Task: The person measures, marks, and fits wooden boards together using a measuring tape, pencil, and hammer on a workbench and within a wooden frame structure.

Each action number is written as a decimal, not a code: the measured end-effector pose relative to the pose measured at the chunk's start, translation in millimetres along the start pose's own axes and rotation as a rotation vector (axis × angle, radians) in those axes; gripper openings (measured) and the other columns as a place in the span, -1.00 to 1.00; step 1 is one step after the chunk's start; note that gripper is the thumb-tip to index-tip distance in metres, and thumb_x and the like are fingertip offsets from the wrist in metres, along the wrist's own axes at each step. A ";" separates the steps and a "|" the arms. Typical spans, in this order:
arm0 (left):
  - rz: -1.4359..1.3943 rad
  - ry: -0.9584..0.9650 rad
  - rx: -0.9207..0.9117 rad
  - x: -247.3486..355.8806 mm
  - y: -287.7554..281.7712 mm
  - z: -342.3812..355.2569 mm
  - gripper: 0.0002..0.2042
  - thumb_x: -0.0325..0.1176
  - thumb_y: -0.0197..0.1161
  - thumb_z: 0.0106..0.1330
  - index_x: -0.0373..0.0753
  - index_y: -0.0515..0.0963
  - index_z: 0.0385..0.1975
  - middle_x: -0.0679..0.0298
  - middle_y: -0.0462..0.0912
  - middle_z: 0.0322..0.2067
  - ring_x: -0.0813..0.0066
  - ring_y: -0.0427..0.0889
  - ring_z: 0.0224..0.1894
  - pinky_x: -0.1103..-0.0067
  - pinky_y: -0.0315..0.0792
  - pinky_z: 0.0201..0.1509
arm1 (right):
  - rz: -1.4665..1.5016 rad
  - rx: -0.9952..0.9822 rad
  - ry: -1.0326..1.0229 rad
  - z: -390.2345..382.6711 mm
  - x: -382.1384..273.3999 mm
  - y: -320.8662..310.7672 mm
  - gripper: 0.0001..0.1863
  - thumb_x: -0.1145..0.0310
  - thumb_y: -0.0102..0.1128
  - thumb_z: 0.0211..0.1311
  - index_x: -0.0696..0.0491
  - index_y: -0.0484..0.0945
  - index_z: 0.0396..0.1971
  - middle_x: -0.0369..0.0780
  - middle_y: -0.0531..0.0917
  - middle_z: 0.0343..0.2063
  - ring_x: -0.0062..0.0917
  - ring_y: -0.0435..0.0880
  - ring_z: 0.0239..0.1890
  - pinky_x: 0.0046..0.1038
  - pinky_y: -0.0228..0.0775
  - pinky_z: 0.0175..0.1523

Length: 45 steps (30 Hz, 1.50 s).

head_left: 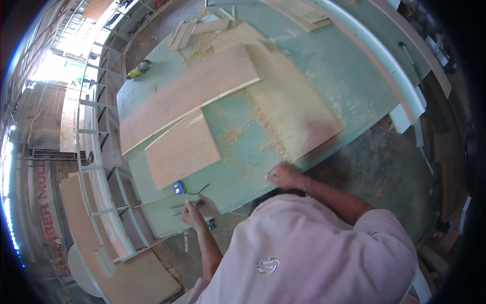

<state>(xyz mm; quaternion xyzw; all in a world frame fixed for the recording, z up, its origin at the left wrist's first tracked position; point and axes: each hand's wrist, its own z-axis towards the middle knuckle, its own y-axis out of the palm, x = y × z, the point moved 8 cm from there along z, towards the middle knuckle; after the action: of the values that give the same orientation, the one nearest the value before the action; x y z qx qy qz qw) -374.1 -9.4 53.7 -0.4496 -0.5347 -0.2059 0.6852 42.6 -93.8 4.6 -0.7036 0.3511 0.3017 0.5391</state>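
The left hand (193,215) has its fingers drawn close beside a thin, dark stick (176,206); I cannot tell whether they clamp it; the right hand (286,176) curls at the near edge of the pale-green, flat tabletop (233,187), its hold hidden; beyond the left hand sits a blue, rounded tape measure (178,188), probably light and hard, best gripped by its casing; just beside it lies a tan, four-sided wooden panel (185,152), likely stiff, dusty-slick, best taken by opposite edges.

A: What's that floor (377,159) like?
B: Bare and grey, kinda blotchy.
A: And the light?
B: Harsh white glare (56,67) upper left, tbh. There's a pale ladder-like frame (90,132) just inside, plus brownish panels (45,111) standing behind it.
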 end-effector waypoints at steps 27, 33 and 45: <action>-1.029 0.385 -0.972 264.6 -147.0 -480.6 0.30 0.59 0.22 -0.21 -0.50 0.14 0.36 -0.40 0.31 0.21 -0.32 0.22 0.36 -0.01 0.11 0.41 | -0.575 -0.275 0.355 -297.3 368.3 11.1 -0.59 0.21 0.13 0.09 0.11 0.64 -0.10 0.06 0.65 -0.07 -0.05 0.63 0.02 -0.18 0.45 0.14; -1.429 0.791 -0.673 330.0 -219.8 -594.3 -0.07 0.44 0.05 0.21 -0.23 0.25 0.38 -0.24 0.39 0.21 -0.31 0.18 0.38 -0.13 0.01 0.40 | -0.699 -0.477 0.372 -340.5 385.3 7.7 -0.63 0.19 0.21 0.02 0.14 0.69 -0.25 0.05 0.69 -0.15 -0.08 0.68 -0.07 -0.19 0.49 0.06; -1.448 0.747 -0.906 370.0 -155.0 -651.8 -0.65 -0.06 0.20 0.39 0.25 0.50 0.17 -0.36 0.52 0.05 -0.12 0.38 0.31 0.06 0.07 0.45 | -0.298 -0.315 0.415 -287.0 384.8 -51.0 -0.79 0.31 0.25 0.13 0.14 0.66 -0.32 -0.06 0.73 -0.45 -0.40 0.73 -0.51 -0.35 0.58 -0.38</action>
<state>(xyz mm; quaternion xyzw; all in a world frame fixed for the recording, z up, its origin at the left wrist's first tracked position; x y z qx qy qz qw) -8.3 -560.2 439.2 -0.1356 -0.2984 -0.9033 0.2767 317.5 -428.5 -208.6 -0.8691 0.2954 0.1198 0.3783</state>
